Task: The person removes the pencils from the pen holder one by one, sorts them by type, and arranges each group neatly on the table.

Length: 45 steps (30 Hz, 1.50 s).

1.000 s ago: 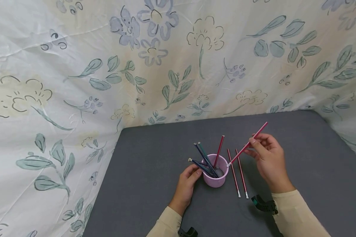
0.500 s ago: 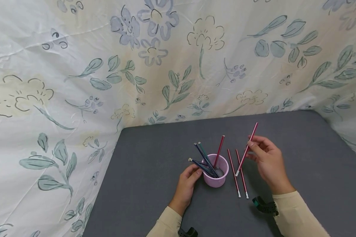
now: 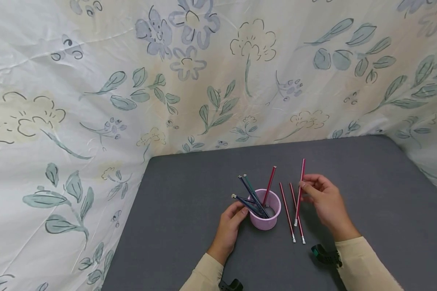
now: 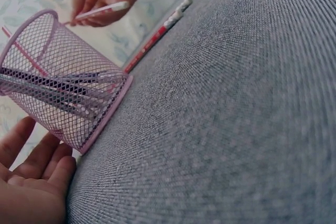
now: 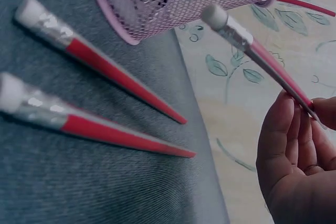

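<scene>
A pink mesh pencil cup (image 3: pixel 264 224) stands upright near the middle of the table. Leaning in it are several dark pencils (image 3: pixel 245 185) and one red pencil (image 3: pixel 270 181). My left hand (image 3: pixel 226 228) is at the cup's left side, its relaxed fingertips (image 4: pixel 43 156) right at the wall near the base. Between thumb and fingers my right hand (image 3: pixel 324 202) pinches another red pencil (image 5: pixel 273 69), white eraser end down, over the table right of the cup. Two more red pencils (image 5: pixel 121 77) lie side by side beneath it, eraser ends toward me.
The dark grey table (image 3: pixel 175 226) backs onto a floral cloth (image 3: pixel 204 101) that also rises at the left and right. A black strap device (image 3: pixel 325 255) is on the right wrist, and a similar one (image 3: pixel 231 285) on the left.
The pencil in my right hand has swung from slanting at the cup's rim to nearly upright, its eraser end moving right and down over the lying pencils. My left hand and the cup stay put.
</scene>
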Available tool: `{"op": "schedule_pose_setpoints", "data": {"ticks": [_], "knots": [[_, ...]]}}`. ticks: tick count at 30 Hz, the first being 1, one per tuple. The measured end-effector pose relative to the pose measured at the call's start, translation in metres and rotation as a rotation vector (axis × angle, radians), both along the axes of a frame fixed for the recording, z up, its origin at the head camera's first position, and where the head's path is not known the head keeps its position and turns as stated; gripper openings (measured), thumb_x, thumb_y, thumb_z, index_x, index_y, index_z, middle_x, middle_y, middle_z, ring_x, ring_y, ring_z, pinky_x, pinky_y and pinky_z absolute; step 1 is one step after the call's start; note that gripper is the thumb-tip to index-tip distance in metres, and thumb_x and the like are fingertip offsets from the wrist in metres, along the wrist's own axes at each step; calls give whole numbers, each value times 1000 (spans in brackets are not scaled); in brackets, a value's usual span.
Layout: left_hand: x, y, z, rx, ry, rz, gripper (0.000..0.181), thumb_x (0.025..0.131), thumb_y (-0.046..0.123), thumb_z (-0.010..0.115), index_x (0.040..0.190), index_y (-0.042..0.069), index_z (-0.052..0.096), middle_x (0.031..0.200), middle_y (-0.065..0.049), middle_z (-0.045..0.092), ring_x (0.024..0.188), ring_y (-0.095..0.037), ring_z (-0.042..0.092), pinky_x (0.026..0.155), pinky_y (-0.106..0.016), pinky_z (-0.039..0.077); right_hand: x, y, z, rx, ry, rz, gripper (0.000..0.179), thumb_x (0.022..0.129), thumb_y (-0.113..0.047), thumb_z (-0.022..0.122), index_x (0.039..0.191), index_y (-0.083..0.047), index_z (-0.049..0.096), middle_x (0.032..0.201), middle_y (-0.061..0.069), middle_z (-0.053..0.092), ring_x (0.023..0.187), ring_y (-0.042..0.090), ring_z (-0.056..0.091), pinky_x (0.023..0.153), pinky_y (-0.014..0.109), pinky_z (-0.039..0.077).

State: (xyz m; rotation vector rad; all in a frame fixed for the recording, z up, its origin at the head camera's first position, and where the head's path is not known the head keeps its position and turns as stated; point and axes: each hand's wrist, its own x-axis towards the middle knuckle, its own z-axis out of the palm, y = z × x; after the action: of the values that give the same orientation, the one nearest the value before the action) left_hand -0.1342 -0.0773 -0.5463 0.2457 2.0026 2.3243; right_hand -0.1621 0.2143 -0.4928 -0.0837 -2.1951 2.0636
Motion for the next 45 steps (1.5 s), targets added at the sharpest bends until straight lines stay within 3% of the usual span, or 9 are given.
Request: {"op": "schedule_pose_setpoints", "data": {"ticks": [8, 16, 22, 45], "knots": [[1, -1, 0, -13, 7, -5, 31, 109, 15, 62, 130, -6, 71, 123, -13, 74, 124, -23, 62, 111, -33, 43, 1, 0, -15, 40, -50, 51, 39, 109, -16, 70, 135, 10, 57, 109, 11, 67, 89, 15, 67, 75, 32, 63], [0, -1, -1, -1, 8, -7, 31, 109, 14, 62, 129, -7, 71, 123, -13, 74, 122, -23, 63, 111, -33, 44, 4, -4, -23, 69, -67, 67, 35, 108, -8, 69, 134, 13, 58, 110, 22, 66, 87, 15, 66, 72, 34, 63], [0, 0, -1, 3, 6, -9, 31, 109, 15, 62, 130, -7, 71, 124, -16, 74, 123, -23, 62, 111, -32, 43, 4, -4, -28, 84, -95, 67, 33, 108, -6, 69, 133, 13, 59, 107, 19, 67, 85, 14, 67, 71, 35, 63], [-1, 0, -2, 18, 2, -11, 31, 109, 13, 63, 130, -8, 71, 124, -17, 74, 122, -23, 63, 111, -31, 44, 8, -1, -21, 148, -102, 24, 37, 112, -22, 65, 131, 10, 63, 112, 23, 68, 91, 24, 70, 76, 32, 61]]}}
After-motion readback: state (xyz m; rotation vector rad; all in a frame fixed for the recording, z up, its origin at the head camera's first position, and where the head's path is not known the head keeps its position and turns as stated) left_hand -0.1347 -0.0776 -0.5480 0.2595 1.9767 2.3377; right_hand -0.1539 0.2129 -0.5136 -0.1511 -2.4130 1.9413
